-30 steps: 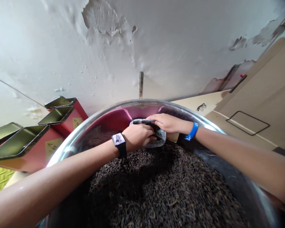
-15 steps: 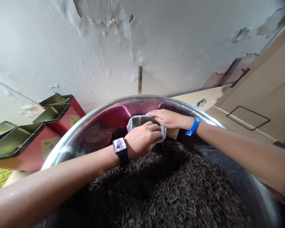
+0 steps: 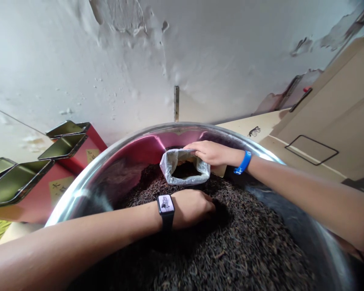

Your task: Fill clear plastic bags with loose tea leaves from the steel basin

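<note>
A large steel basin [image 3: 182, 126] is heaped with dark dried tea leaves [image 3: 245, 242]. A clear plastic bag [image 3: 185, 171] stands on the heap with its mouth open and dark leaves inside. My right hand [image 3: 214, 152] pinches the bag's far rim. My left hand [image 3: 194, 208] lies apart from the bag, pressed into the leaves, with its fingertips hidden among them. A black smartwatch [image 3: 166, 204] sits on my left wrist, and a blue wristband [image 3: 243, 162] circles my right.
Red boxes [image 3: 63, 178] with olive-gold metal trays [image 3: 63, 145] stand left of the basin. Behind it rises a peeling white wall [image 3: 109, 68]. A beige panel [image 3: 321, 133] stands at the right, and glasses [image 3: 254, 131] lie on a cream surface.
My left hand has let go of the bag and dropped toward me into the leaves. The bag's mouth now stands wide open, showing leaves inside. My right hand stays on the rim.
</note>
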Available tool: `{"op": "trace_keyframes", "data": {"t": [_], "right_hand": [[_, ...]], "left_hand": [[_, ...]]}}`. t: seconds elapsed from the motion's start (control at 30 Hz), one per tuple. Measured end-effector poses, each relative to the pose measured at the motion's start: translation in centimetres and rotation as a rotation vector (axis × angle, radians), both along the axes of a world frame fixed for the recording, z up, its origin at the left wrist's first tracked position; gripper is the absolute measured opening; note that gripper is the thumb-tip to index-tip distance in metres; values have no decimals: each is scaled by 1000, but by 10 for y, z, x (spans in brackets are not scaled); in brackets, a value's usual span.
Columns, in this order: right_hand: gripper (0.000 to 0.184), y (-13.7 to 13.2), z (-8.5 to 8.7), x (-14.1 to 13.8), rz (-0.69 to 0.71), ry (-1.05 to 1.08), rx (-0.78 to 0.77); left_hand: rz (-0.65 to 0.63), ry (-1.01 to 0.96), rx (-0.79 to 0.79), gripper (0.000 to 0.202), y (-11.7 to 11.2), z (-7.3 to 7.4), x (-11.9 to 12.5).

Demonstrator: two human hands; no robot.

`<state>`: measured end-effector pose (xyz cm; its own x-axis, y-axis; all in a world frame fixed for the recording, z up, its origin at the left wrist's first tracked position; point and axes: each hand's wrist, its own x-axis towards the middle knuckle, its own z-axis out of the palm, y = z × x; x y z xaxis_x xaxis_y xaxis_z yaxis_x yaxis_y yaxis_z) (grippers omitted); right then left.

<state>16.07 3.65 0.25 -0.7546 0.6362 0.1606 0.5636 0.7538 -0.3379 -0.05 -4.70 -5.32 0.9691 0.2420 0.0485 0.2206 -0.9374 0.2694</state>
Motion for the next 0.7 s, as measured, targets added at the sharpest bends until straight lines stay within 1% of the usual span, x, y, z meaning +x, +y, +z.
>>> {"op": "trace_keyframes", "data": {"t": [0.1, 0.2, 0.33, 0.5, 0.6, 0.7], "right_hand": [[40, 1, 0, 0, -9, -10, 14], [42, 1, -1, 0, -2, -21, 16], [40, 0, 0, 0, -4, -12, 17], [35, -2, 1, 0, 14, 25, -11], [33, -2, 1, -1, 18, 21, -18], [33, -2, 1, -1, 10, 13, -34]], "left_hand": [[24, -7, 5, 14, 1, 1, -1], [65, -35, -31, 13, 1, 6, -1], [151, -106, -153, 13, 2, 22, -3], [248, -282, -269, 12, 4, 41, -5], [276, -355, -324, 9, 5, 46, -7], [283, -376, -410, 8, 6, 46, -7]]}}
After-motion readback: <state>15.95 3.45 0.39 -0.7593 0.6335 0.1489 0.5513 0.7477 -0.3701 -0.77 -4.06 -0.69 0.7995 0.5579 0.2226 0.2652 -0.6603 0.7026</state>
